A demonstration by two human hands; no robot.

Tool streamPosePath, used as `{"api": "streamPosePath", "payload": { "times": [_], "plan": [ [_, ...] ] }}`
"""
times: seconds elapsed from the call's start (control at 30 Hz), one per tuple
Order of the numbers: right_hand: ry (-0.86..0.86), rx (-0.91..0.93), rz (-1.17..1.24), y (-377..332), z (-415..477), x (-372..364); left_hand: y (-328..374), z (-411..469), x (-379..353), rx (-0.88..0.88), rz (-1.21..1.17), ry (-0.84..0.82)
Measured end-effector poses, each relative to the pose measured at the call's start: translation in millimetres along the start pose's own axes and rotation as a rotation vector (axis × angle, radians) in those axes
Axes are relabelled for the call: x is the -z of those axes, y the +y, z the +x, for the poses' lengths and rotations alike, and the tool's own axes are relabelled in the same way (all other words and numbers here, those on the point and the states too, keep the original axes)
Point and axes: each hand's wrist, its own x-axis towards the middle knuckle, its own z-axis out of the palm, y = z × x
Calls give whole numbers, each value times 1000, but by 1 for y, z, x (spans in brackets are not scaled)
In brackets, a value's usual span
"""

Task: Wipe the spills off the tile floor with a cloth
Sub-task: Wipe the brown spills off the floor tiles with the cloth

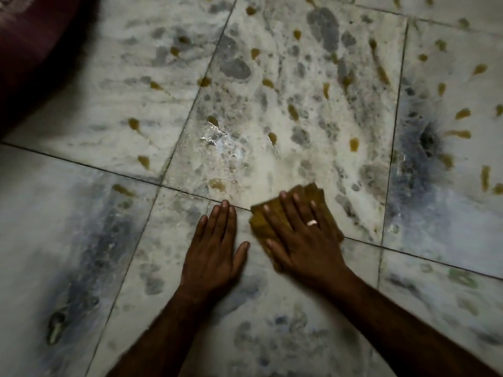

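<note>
Pale marbled tile floor (81,240) carries yellow-brown spill drops (353,144) ahead of the flat right hand (302,240) pressing the folded mustard cloth (313,193); left hand (215,248) lies flat, fingers released.

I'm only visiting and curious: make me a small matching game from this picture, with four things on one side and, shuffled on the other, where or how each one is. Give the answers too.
Things
1. left hand
2. right hand
3. mustard-yellow cloth
4. brownish-yellow spill drops

Place or state
A. scattered over the tiles beyond both hands
B. flat on the bare grey-veined white tile floor
C. pressed under a palm
D. wears a pale metal ring, fingers straight on fabric

Pairs: 1-B, 2-D, 3-C, 4-A
</note>
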Motion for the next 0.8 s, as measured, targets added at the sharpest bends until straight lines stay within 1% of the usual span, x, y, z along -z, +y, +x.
{"api": "streamPosePath", "payload": {
  "times": [0.07,0.13,0.23,0.3,0.37,0.43,0.5,0.57,0.63,0.7,0.73,0.8],
  "plan": [
    [-8,-22,-22,29,-19,3,-12,1,2,19,-5,-10],
    [-35,-158,-55,62,-12,7,-26,6,3,50,8,-12],
    [-37,-423,4,87,42,10,-44,12,6,32,20,-21],
    [-15,-477,30,77,89,10,-48,14,7,7,11,-21],
    [-25,-406,29,49,126,9,-48,16,6,17,6,-7],
    [-48,-272,51,11,142,5,-53,21,6,91,-2,27],
    [-52,-131,54,-22,127,-1,-64,29,8,149,-5,35],
    [-40,3,26,-37,92,-5,-73,33,9,121,0,22],
    [-17,101,8,-31,55,-3,-77,34,9,79,5,25],
    [-15,139,-21,-11,36,-1,-82,35,10,92,10,33],
    [-35,113,-39,1,36,2,-86,36,10,117,7,34],
    [-66,-27,-56,24,60,5,-92,39,12,148,1,27]
  ]
}}
